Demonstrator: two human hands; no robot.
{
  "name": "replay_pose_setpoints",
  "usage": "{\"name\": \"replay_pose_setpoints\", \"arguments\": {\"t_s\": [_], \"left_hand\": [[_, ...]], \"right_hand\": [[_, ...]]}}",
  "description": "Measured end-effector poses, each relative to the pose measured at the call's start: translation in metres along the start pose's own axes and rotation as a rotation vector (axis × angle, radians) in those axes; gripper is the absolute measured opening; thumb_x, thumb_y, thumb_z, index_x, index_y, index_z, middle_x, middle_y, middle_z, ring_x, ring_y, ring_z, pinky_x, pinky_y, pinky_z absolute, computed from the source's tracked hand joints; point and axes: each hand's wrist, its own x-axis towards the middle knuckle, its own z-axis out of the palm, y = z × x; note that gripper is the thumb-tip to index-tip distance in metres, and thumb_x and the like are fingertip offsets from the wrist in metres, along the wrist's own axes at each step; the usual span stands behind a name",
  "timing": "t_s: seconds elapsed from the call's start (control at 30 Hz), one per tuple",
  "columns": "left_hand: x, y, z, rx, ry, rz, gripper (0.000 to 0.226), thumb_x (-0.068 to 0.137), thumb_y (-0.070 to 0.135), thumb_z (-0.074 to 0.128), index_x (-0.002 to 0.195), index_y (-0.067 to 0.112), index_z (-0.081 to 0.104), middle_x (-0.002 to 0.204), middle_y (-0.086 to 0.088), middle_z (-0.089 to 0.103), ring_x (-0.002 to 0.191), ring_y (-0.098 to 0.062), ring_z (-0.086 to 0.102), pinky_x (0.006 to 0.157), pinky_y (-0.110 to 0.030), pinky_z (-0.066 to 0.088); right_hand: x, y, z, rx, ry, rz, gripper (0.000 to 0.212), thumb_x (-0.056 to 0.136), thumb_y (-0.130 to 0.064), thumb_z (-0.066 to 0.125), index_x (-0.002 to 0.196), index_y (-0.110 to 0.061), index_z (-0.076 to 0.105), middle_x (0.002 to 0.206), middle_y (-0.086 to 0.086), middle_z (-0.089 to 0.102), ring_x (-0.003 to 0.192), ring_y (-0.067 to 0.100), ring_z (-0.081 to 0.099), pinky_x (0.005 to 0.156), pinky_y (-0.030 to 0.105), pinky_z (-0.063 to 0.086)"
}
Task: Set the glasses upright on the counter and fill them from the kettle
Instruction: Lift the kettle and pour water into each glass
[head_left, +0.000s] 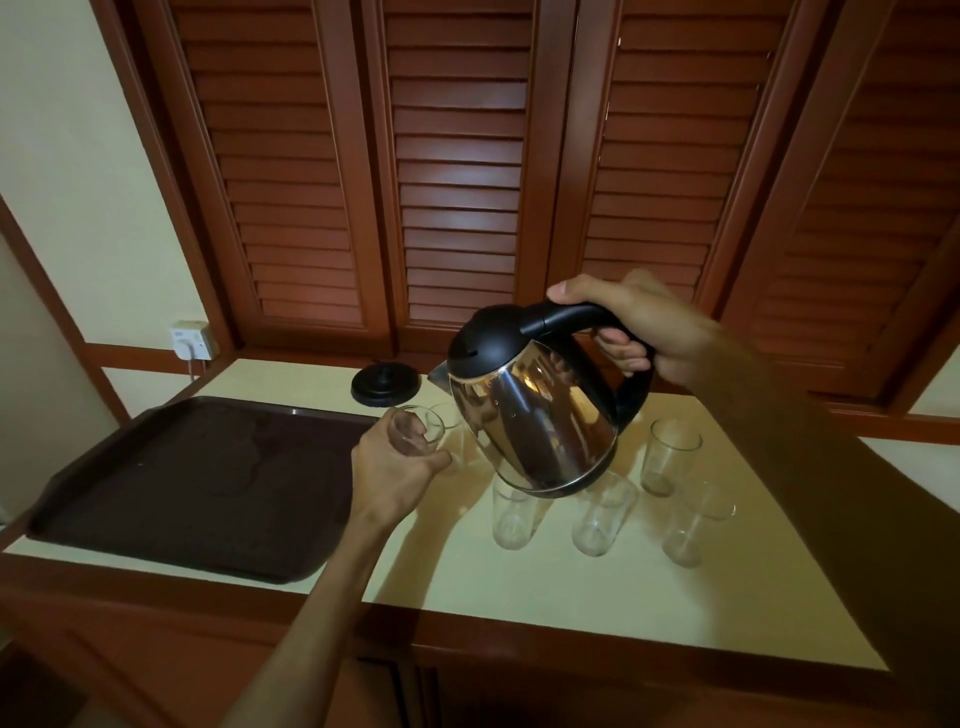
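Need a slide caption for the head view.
Right hand tilts kettle toward glass held by left hand.

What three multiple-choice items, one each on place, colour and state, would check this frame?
1. Where is the round black kettle base?
A. On the dark brown plastic tray
B. On the cream counter, behind the tray
C. Under the kettle

2. What colour is the handle of the shiny steel kettle?
A. Black
B. Red
C. White

3. What is the left hand doing?
A. Resting flat
B. Holding a clear drinking glass near the spout
C. Lifting the tray

Answers:
1 B, the base sits at the counter's back edge.
2 A, the right hand wraps a black handle.
3 B, the fingers curl round the glass.
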Motion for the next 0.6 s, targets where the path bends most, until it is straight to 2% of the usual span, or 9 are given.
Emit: {"name": "replay_pose_setpoints", "arguments": {"t_s": [0.17, 0.6], "left_hand": [[0.002, -0.001, -0.003, 0.009, -0.019, 0.020, 0.034, 0.062, 0.005, 0.089, 0.082, 0.015, 0.063, 0.077, 0.004, 0.069, 0.074, -0.016, 0.068, 0.066, -0.025, 0.050], [0.003, -0.027, -0.001, -0.012, -0.084, -0.033, 0.033, 0.065, 0.011, 0.091, 0.080, 0.015, 0.062, 0.075, 0.002, 0.069, 0.072, -0.016, 0.066, 0.073, -0.037, 0.057]], "right_hand": [[0.003, -0.017, 0.005, -0.148, -0.050, 0.018, 0.059, 0.083, -0.050, 0.076, 0.050, -0.012, 0.045, 0.044, 0.002, 0.035, 0.034, 0.014, 0.029, 0.042, 0.026, 0.024], [0.011, -0.033, 0.011, -0.280, -0.126, 0.112, 0.054, 0.077, -0.056, 0.081, 0.057, -0.015, 0.052, 0.053, 0.002, 0.037, 0.041, 0.014, 0.029, 0.040, 0.022, 0.025]]}}
